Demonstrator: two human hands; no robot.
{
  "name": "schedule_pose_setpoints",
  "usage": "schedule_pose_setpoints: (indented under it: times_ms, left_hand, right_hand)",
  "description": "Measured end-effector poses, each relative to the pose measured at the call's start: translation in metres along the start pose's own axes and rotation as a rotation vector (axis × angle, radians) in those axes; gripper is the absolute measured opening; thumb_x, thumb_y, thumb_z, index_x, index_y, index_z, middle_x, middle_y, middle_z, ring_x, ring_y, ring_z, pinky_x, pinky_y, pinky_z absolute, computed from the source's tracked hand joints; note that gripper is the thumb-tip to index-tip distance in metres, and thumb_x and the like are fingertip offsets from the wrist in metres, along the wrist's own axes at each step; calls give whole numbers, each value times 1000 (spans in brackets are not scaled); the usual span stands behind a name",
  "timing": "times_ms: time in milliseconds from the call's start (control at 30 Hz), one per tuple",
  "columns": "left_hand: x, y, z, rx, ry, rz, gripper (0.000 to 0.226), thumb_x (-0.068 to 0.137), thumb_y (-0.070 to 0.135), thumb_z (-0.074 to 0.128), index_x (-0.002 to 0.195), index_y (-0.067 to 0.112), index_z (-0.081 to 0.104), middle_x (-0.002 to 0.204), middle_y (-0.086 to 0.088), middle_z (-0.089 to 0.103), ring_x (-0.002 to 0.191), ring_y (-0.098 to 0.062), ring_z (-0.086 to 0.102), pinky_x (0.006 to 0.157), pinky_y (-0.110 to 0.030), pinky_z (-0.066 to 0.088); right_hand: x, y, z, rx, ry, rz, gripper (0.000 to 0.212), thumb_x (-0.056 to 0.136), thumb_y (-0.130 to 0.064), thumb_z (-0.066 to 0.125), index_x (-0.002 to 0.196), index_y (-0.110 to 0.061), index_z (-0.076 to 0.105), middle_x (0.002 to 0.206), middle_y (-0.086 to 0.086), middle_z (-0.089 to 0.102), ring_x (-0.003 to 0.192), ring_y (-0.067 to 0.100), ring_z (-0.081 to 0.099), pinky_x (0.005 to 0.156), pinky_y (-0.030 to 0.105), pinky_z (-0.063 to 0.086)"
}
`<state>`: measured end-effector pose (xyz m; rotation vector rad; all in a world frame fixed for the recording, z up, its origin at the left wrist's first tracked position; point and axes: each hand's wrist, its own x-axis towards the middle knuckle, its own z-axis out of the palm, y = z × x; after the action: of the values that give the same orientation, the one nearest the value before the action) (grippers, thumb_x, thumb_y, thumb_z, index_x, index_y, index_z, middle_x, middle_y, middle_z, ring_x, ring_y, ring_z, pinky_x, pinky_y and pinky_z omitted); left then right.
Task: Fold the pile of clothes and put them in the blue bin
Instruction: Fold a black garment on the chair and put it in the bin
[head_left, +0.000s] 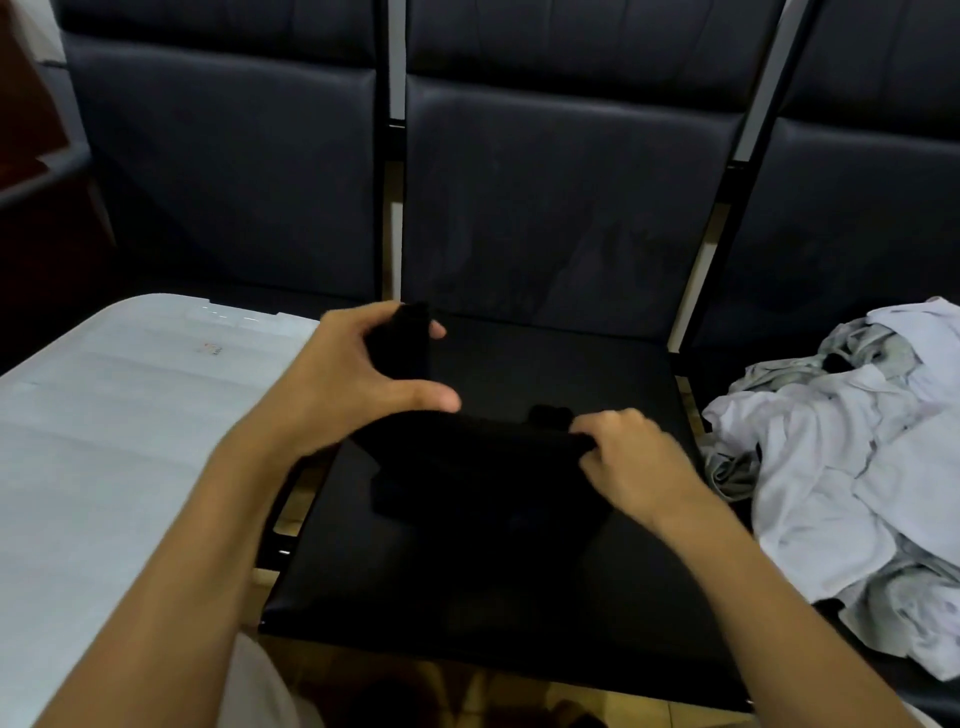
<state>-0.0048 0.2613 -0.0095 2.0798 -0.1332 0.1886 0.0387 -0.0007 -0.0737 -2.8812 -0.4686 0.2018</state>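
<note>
Black garment (483, 467) lies on the dark chair seat (519, 597), left of the white clothes pile (852, 467). Left hand (358, 384) grips its raised far corner; right hand (628, 462) pinches its upper edge. Cloth looks light, limp and unbreakable; edges and corners judged the best hold.

The middle chair seat (519, 597) is flanked on 2 sides: a white lidded container (130, 441) is set just beside it on the left, and a pile of pale clothes (852, 467) is heaped on the right. The far edge is closed off by the padded backrest (545, 208). Bare seat is left open toward the near edge.
</note>
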Motion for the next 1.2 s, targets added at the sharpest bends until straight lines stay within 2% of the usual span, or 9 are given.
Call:
schedule_pose_setpoints:
  times_ms: [100, 267, 400, 633, 767, 900, 967, 1100, 1200]
  left_hand:
    - [-3, -10, -18, -97, -74, -52, 60, 50, 34, 93, 106, 29, 71, 102, 12, 73, 96, -4, 70, 77, -16, 57]
    - [1, -20, -20, -55, 162, 29, 26, 71, 1, 84, 82, 21, 70, 75, 15, 72, 74, 3, 67, 67, -8, 50]
    - [6, -36, -43, -34, 794, 114, 19, 88, 31, 73, 77, 33, 57, 74, 17, 60, 71, 4, 56, 70, -20, 48]
    - [5, -45, -58, 47, 1101, 105, 28, 86, 60, 64, 78, 39, 47, 81, 14, 54, 81, -11, 59, 79, -27, 50]
    - [3, -54, -63, 54, 1034, 84, 24, 89, 56, 64, 81, 36, 53, 82, 13, 58, 81, -5, 59, 78, -21, 49]
    - [-8, -67, -87, -36, 982, -112, 40, 76, 72, 66, 87, 33, 68, 83, 17, 69, 81, -7, 69, 79, -31, 60]
    - [-8, -57, -76, -96, 738, -82, 9, 86, 38, 74, 81, 35, 67, 73, 21, 68, 69, 4, 63, 67, -13, 54]
    - [-10, -48, -39, 89, 4, -223, 30, 84, 5, 75, 105, 25, 66, 94, 3, 69, 77, 1, 68, 66, -8, 51]
    - [-6, -30, -8, 213, -182, -141, 31, 87, -1, 70, 107, 24, 69, 100, 5, 68, 99, -6, 65, 82, -5, 45]
  right_hand:
    - [5, 24, -4, 52, -12, 51, 23, 87, -21, 56, 66, -31, 51, 84, 7, 58, 91, 35, 62, 70, 38, 50]
    - [7, 38, -23, 276, 364, 16, 13, 89, -27, 52, 81, -20, 57, 66, 6, 60, 67, 25, 58, 63, 42, 50]
    - [-10, 28, -40, 454, 278, -162, 30, 74, -53, 77, 86, -31, 61, 77, -11, 68, 76, 3, 62, 69, 27, 51]
    - [-13, 65, -39, 135, 428, -185, 19, 77, -30, 59, 81, -13, 66, 75, -6, 55, 68, 16, 57, 59, 31, 45]
    - [-17, 78, -40, -41, 526, -29, 23, 74, 8, 66, 80, -14, 70, 69, 7, 67, 64, 35, 65, 53, 31, 42]
    - [-30, 86, -56, 616, 501, 24, 46, 75, 16, 38, 56, -18, 62, 54, 5, 61, 54, 31, 58, 52, 35, 48]
    - [-28, 78, -54, 827, 416, 56, 50, 83, 21, 35, 61, -14, 63, 57, 9, 62, 54, 24, 60, 54, 26, 52]
    - [-13, 30, -6, 764, 33, -8, 32, 88, 12, 52, 93, -16, 66, 77, 7, 72, 68, 19, 70, 65, 23, 55]
    - [-12, -25, 23, 714, -128, -185, 39, 85, -16, 75, 121, -25, 62, 102, -6, 71, 93, 6, 68, 82, 20, 52]
